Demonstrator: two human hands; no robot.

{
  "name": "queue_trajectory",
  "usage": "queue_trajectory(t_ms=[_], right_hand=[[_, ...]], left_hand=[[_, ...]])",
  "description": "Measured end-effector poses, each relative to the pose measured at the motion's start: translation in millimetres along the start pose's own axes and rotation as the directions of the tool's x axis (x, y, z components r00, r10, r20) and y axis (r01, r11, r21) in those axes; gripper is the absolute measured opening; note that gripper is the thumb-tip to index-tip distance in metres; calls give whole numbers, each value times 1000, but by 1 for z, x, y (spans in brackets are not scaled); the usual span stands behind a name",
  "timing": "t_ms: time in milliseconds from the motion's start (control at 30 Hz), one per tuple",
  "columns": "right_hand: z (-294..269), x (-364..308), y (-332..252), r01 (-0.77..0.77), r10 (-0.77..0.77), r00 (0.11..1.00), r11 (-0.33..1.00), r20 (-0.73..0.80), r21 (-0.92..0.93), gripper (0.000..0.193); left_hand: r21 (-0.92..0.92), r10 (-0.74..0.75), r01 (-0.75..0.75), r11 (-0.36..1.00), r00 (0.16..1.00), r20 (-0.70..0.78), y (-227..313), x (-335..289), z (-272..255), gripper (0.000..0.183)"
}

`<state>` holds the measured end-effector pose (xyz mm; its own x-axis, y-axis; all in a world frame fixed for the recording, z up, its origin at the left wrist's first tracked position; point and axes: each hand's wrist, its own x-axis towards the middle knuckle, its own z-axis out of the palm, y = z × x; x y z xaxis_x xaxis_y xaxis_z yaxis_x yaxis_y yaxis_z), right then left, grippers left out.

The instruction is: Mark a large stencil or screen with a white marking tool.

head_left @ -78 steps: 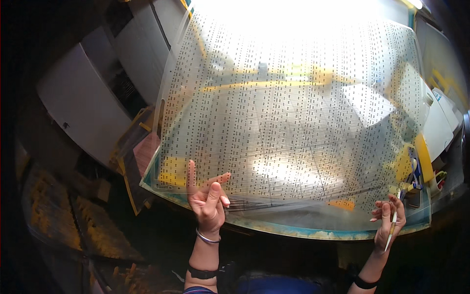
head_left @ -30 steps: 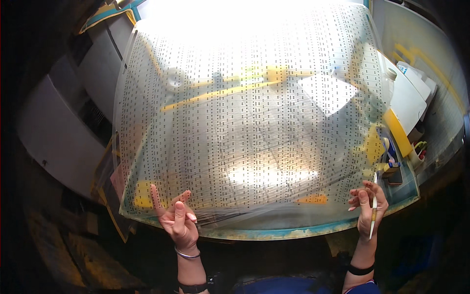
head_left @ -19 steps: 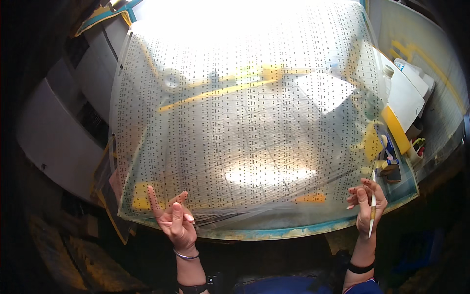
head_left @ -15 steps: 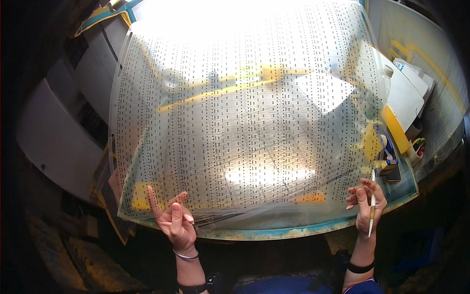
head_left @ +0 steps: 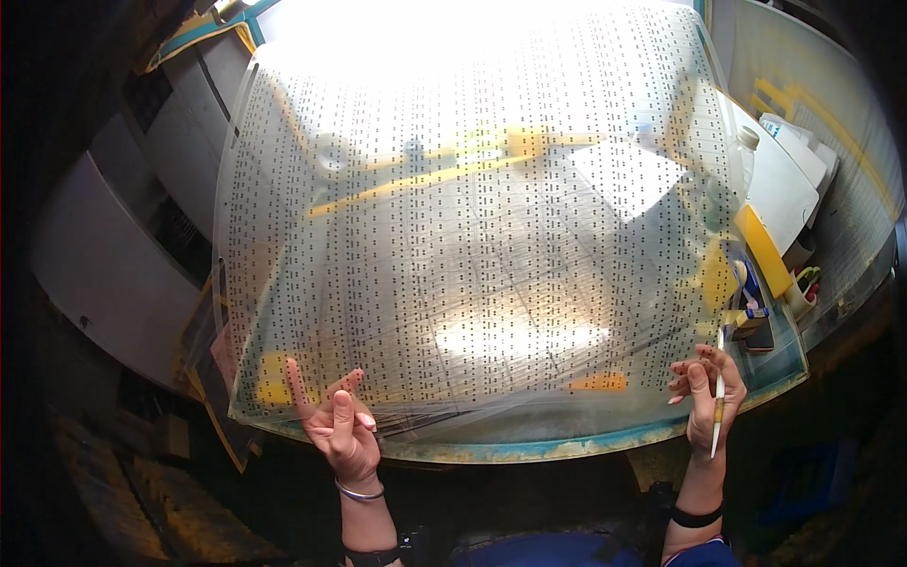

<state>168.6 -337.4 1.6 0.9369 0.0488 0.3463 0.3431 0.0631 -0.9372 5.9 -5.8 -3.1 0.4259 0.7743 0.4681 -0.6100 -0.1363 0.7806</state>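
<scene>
A large clear film sheet, printed with rows of small black dots, spans the middle of the view above a glass-topped table. At its near left edge my left hand is closed on it, thumb on top, with fingers showing through from beneath and the index finger stretched out. My right hand pinches the near right corner the same way, dots showing over its fingertips. A slim white pen-like tool with a yellowish band also sits in that hand, pointing roughly upright in the view.
The table has a worn teal rim. Through the film show a yellow bar and a white paper. At the right are a clear bottle, a small yellow-and-blue box and a cup with scissors-like handles. Bright glare covers the far side.
The film's far and left edges have shifted very slightly, the left edge to the right and the far edge nearer. Both hands keep nearly the same places and grips.
</scene>
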Motion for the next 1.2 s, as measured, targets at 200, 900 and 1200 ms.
queue_trajectory(t_ms=[200, 900, 1200], right_hand=[[-1, 1, -1, 1, -1, 1000, 1000, 4, -1, 28], [-3, 4, 1, -77, 77, 995, 997, 62, 2, 27], [-12, 1, -10, -119, 131, 984, 987, 122, -105, 28]], left_hand=[[5, -7, 7, 1000, 1000, -12, -1, 0, 1, 66], [550, 120, -42, 834, 987, -108, 54, 3, -53, 49], [747, -79, -433, 504, 838, 539, 78, -27, -17, 46]])
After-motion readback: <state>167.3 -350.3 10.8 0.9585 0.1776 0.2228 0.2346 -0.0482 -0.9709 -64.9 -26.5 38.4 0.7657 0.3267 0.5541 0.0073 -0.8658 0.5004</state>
